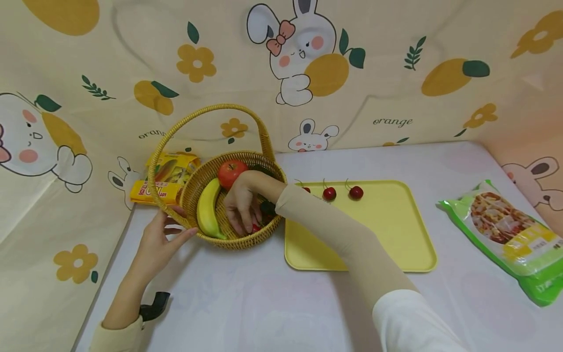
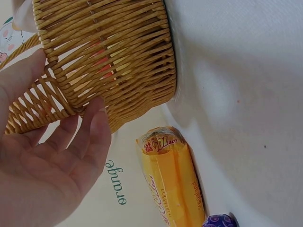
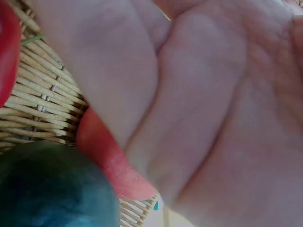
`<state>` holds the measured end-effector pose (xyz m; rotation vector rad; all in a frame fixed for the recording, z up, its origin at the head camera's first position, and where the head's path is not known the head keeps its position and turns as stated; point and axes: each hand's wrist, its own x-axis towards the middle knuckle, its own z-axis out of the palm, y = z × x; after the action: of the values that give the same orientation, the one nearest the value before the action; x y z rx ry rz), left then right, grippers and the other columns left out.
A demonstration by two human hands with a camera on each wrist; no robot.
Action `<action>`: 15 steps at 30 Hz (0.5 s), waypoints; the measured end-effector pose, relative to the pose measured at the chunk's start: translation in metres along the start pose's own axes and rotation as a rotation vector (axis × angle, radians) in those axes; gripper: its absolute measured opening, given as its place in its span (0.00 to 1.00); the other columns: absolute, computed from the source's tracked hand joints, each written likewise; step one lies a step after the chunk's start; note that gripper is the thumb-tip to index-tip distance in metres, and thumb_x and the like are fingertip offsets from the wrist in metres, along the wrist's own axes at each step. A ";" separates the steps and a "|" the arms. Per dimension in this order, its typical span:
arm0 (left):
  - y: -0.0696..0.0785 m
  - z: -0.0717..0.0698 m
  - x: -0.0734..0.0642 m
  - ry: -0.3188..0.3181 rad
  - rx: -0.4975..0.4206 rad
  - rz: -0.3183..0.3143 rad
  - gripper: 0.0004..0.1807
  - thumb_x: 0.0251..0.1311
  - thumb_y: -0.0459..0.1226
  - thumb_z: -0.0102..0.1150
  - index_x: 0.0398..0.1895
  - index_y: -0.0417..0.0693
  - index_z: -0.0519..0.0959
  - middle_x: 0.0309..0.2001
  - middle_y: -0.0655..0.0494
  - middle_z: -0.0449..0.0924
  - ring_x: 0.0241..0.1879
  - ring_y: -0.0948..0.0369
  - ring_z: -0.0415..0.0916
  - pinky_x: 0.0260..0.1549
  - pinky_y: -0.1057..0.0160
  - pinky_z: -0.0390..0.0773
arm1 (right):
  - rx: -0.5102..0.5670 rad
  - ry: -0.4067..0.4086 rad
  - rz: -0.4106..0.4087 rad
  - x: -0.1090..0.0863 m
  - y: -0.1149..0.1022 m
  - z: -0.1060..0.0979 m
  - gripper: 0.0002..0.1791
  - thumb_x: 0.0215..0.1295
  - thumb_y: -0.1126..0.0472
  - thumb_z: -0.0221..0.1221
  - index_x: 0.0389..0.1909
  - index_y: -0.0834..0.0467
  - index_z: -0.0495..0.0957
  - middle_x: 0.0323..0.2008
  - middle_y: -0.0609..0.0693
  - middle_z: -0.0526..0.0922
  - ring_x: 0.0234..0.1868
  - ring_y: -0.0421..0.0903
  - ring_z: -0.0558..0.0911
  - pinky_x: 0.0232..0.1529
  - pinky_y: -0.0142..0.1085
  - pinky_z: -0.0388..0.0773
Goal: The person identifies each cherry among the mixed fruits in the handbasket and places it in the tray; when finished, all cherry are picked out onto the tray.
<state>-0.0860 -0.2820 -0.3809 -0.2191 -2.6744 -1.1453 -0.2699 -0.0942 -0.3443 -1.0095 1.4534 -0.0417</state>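
A woven basket (image 1: 239, 244) with a tall arched handle stands left of centre. My left hand (image 1: 156, 244) holds its left side near the foot of the handle, thumb on the rim and fingers against the outer weave. Inside the basket, my right hand (image 1: 242, 200) reaches down, fingers bent. A small red fruit (image 1: 255, 228) shows right at its fingertips; I cannot tell whether they pinch it. Beside the hand lie a banana (image 1: 206, 210) and a red apple (image 1: 230, 172). A rounded dark green thing (image 3: 57, 184) shows below the palm in the right wrist view.
A yellow tray (image 1: 387, 234) with three cherries (image 1: 329, 193) along its far edge lies right of the basket, under my right forearm. Yellow snack packs (image 1: 156, 191) sit behind the basket at left. A green food bag (image 1: 510, 234) lies at far right. Patterned cloth backs the table.
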 end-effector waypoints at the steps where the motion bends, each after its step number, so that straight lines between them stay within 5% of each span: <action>1: 0.000 0.000 0.000 0.000 0.002 0.001 0.26 0.58 0.30 0.70 0.55 0.36 0.67 0.50 0.45 0.75 0.45 0.64 0.75 0.41 0.73 0.80 | -0.001 -0.002 -0.009 0.000 0.000 0.000 0.14 0.63 0.69 0.66 0.50 0.60 0.84 0.43 0.50 0.85 0.37 0.45 0.83 0.37 0.33 0.84; 10: 0.003 0.000 0.001 -0.001 -0.003 0.000 0.26 0.58 0.30 0.70 0.56 0.37 0.68 0.50 0.45 0.75 0.45 0.63 0.75 0.41 0.75 0.79 | 0.030 0.029 -0.134 -0.001 0.002 0.000 0.16 0.61 0.73 0.66 0.50 0.61 0.84 0.38 0.49 0.80 0.38 0.41 0.80 0.42 0.35 0.84; 15: 0.002 -0.001 0.000 -0.004 -0.005 -0.010 0.26 0.59 0.31 0.70 0.56 0.37 0.67 0.51 0.45 0.75 0.46 0.63 0.75 0.41 0.76 0.79 | 0.061 0.160 -0.450 -0.016 0.006 -0.004 0.16 0.60 0.74 0.65 0.51 0.66 0.83 0.44 0.54 0.82 0.42 0.42 0.76 0.45 0.33 0.80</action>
<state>-0.0853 -0.2813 -0.3789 -0.2095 -2.6787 -1.1559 -0.2792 -0.0837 -0.3344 -1.2880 1.3316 -0.4996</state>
